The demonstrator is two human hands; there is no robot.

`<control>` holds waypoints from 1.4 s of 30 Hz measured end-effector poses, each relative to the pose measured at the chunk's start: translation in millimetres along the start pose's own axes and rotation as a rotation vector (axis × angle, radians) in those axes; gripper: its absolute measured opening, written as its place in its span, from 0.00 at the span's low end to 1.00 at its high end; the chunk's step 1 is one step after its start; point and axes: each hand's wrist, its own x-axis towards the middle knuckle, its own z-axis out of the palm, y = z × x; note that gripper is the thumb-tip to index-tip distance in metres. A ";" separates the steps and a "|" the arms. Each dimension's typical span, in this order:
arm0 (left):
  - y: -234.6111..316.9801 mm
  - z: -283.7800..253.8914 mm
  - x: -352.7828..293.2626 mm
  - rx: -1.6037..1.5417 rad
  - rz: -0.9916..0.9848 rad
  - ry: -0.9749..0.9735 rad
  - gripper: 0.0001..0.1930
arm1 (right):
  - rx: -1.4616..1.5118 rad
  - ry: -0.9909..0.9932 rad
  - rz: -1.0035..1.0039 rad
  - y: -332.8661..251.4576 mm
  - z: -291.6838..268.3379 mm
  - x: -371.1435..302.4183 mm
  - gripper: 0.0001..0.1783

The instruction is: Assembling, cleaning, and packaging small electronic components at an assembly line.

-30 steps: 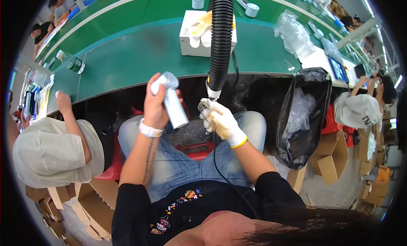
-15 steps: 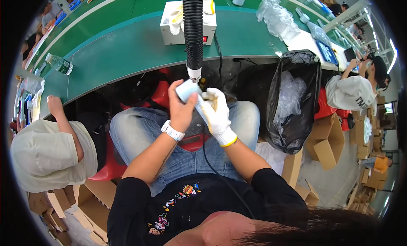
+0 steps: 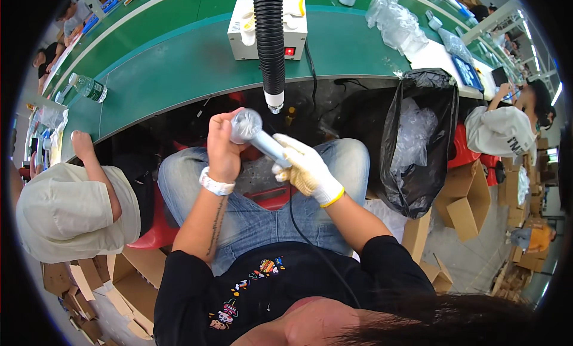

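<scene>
A light blue-grey handheld device with a round head and a straight handle (image 3: pixel 268 147) is tilted over my lap. Clear plastic seems to cover its round face. My left hand (image 3: pixel 224 148), bare, with a white band at the wrist, is closed around the side of the head, some fingers hidden behind it. In a white glove with yellow trim, my right hand (image 3: pixel 303 167) grips the lower end of the handle. Just above and to the right of the device's head hangs a black corrugated hose (image 3: pixel 269 42) with a white collar and metal tip, apart from it.
A white box with a red switch (image 3: pixel 292 34) stands on the green bench (image 3: pixel 155 71), a glove on top. A bottle (image 3: pixel 88 87) stands at left. A black bag (image 3: pixel 441 119) holding clear plastic hangs open at right. Cartons (image 3: pixel 464 200) lie on the floor. Co-workers sit on both sides.
The device has moved down and left, away from the hose tip, and its round face has turned up into view. My right hand has shifted to the handle's lower end.
</scene>
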 end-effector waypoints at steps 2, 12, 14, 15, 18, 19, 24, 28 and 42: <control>26.8 9.3 -6.0 0.115 -0.146 0.001 0.27 | -0.781 0.145 -0.361 1.1 7.2 -3.2 0.33; 52.0 21.9 -58.8 1.069 0.356 -0.833 0.28 | -1.606 -0.084 -0.100 -42.7 66.7 -23.2 0.30; 39.6 18.5 -79.8 1.061 0.453 -0.886 0.29 | -1.800 -0.253 -0.050 -40.2 68.3 -22.9 0.24; 29.9 11.1 -87.5 1.036 0.499 -0.861 0.28 | -1.892 -0.347 -0.017 -38.9 68.7 -23.1 0.20; -3.3 -1.6 -80.7 0.982 0.581 -0.853 0.28 | -1.977 -0.185 -0.083 -25.9 55.8 -28.3 0.16; -13.6 -3.8 -77.7 0.970 0.626 -0.843 0.29 | -2.014 -0.125 -0.115 -24.7 51.8 -30.0 0.14; -10.8 -1.9 -53.5 1.068 0.220 -0.698 0.31 | -1.980 -0.036 0.074 -53.1 52.4 -21.5 0.17; 62.1 -22.2 -22.3 0.821 0.194 -0.526 0.32 | -1.770 0.046 -0.594 -116.2 45.0 -7.1 0.19; 183.4 -68.8 390.6 2.153 0.841 0.239 0.29 | -2.706 1.317 -0.479 -429.1 38.5 148.9 0.20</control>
